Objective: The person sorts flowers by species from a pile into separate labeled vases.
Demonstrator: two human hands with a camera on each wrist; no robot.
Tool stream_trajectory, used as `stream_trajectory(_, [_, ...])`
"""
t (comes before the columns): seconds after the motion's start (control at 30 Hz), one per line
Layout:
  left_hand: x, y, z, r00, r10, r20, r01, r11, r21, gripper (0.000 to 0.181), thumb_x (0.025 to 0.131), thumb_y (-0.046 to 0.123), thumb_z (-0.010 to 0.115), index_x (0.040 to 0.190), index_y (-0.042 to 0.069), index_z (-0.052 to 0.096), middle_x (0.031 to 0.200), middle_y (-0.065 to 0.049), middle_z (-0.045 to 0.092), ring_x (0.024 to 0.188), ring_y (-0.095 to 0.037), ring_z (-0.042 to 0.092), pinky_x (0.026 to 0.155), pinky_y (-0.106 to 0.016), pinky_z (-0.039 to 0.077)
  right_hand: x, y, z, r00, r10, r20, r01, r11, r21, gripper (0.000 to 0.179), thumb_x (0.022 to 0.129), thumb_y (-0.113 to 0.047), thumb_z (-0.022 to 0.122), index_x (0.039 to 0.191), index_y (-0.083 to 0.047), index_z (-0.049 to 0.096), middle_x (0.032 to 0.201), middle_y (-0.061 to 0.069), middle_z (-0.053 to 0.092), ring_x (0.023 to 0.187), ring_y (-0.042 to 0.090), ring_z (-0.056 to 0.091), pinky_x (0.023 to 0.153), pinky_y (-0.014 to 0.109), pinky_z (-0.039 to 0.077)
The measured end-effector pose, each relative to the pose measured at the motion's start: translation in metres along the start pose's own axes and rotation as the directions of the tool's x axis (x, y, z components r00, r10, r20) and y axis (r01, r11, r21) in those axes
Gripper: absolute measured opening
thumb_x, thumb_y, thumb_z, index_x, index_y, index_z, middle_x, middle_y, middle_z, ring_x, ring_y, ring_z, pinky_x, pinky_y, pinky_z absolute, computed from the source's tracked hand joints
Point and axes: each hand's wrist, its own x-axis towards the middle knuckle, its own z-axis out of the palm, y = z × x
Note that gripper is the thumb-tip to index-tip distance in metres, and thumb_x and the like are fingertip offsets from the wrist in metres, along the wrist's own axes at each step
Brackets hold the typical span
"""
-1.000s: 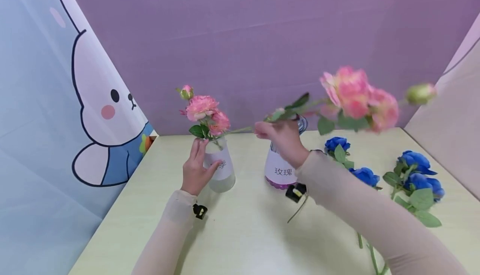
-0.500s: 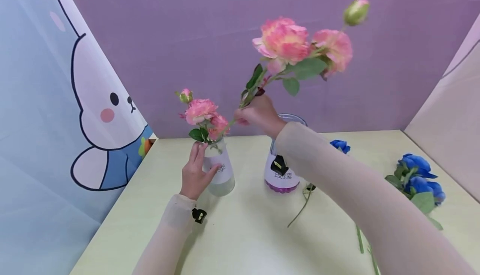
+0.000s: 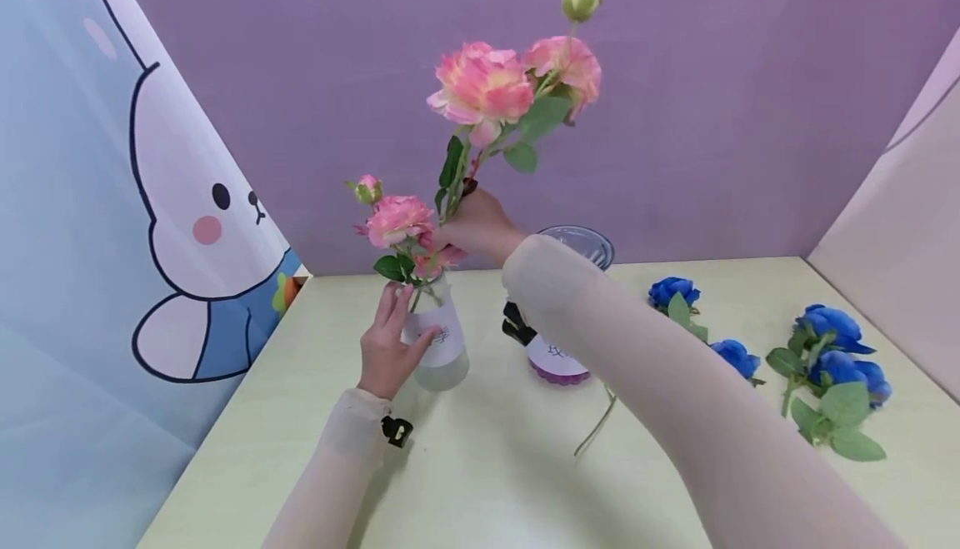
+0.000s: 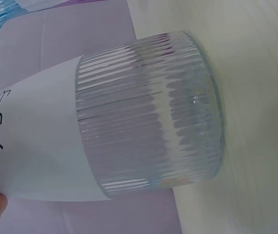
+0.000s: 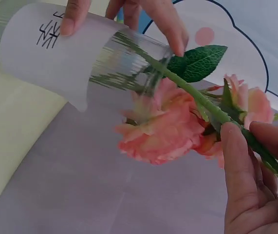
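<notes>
My right hand (image 3: 480, 228) pinches the green stem of a pink artificial flower (image 3: 483, 87), its blooms and bud pointing up. In the right wrist view the stem (image 5: 197, 95) passes through the mouth of a clear ribbed glass vase (image 5: 107, 63) with a white paper label. My left hand (image 3: 390, 349) holds that vase (image 3: 442, 372) from its left side, thumb on the label and fingers near the rim. Another pink flower (image 3: 399, 220) stands in the same vase. The left wrist view shows the vase's ribbed base (image 4: 148, 112) upright on the table.
A second labelled glass vase (image 3: 558, 377) with a purple base stands to the right, partly behind my right sleeve. Blue artificial roses (image 3: 832, 328) lie on the table's right side. A thin stem (image 3: 596, 426) lies in front of the second vase.
My right hand has moved left and swung the pink flower from sideways to upright, bringing its stem end into the vase's mouth. My left hand has stayed on the vase.
</notes>
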Motion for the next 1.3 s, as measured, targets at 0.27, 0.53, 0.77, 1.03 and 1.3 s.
stream_trajectory(0.27, [0.003, 0.002, -0.002, 1.000, -0.012, 0.012, 0.012, 1.000, -0.003, 0.075, 0.067, 0.007, 0.086, 0.131, -0.004, 0.049, 0.130, -0.027, 0.049, 0.100, -0.044, 0.062, 0.065, -0.045, 0.058, 0.008, 0.015, 0.014, 1.000, 0.024, 0.000, -0.024, 1.000, -0.006, 0.013, 0.075, 0.008, 0.063, 0.075, -0.003, 0.056, 0.061, 0.007, 0.056, 0.049, 0.016, 0.051, 0.052, 0.026, 0.051])
stream_trajectory(0.53, [0.005, 0.004, -0.003, 1.000, 0.001, 0.022, -0.001, 1.000, 0.020, 0.079, 0.063, 0.004, 0.087, 0.131, -0.005, 0.048, 0.131, -0.028, 0.048, 0.097, -0.044, 0.062, 0.061, -0.044, 0.058, 0.011, 0.028, 0.030, 0.999, 0.039, 0.006, -0.039, 0.999, 0.008, 0.028, 0.078, 0.004, 0.071, 0.104, -0.002, 0.063, 0.080, 0.010, 0.065, 0.058, 0.016, 0.060, 0.056, 0.024, 0.056])
stream_trajectory(0.77, [0.005, 0.003, -0.006, 0.999, -0.008, 0.032, 0.007, 1.000, 0.027, 0.080, 0.061, 0.004, 0.088, 0.130, -0.004, 0.048, 0.129, -0.025, 0.049, 0.084, -0.039, 0.065, 0.059, -0.043, 0.058, 0.013, 0.029, 0.043, 0.999, 0.037, 0.009, -0.037, 0.999, -0.034, 0.029, 0.079, 0.005, 0.067, 0.107, 0.001, 0.062, 0.072, 0.006, 0.060, 0.053, 0.014, 0.053, 0.051, 0.020, 0.051])
stream_trajectory(1.03, [0.005, 0.003, -0.005, 0.999, -0.020, 0.045, 0.020, 1.000, 0.002, 0.078, 0.064, 0.005, 0.087, 0.131, -0.002, 0.048, 0.130, -0.022, 0.049, 0.077, -0.036, 0.066, 0.056, -0.040, 0.058, 0.016, 0.018, 0.044, 0.982, 0.183, 0.047, -0.177, 0.977, -0.116, 0.016, 0.074, 0.008, 0.067, 0.088, 0.004, 0.060, 0.068, 0.008, 0.059, 0.051, 0.015, 0.053, 0.063, 0.032, 0.058])
stream_trajectory(1.3, [0.006, 0.004, -0.006, 0.999, -0.018, 0.045, 0.017, 1.000, 0.020, 0.077, 0.063, 0.003, 0.088, 0.129, -0.001, 0.048, 0.132, -0.022, 0.048, 0.080, -0.037, 0.067, 0.057, -0.041, 0.058, 0.015, 0.026, 0.039, 0.992, 0.103, 0.069, -0.105, 0.994, 0.031, 0.028, 0.075, 0.011, 0.070, 0.102, 0.009, 0.066, 0.093, 0.018, 0.068, 0.062, 0.016, 0.061, 0.069, 0.033, 0.059])
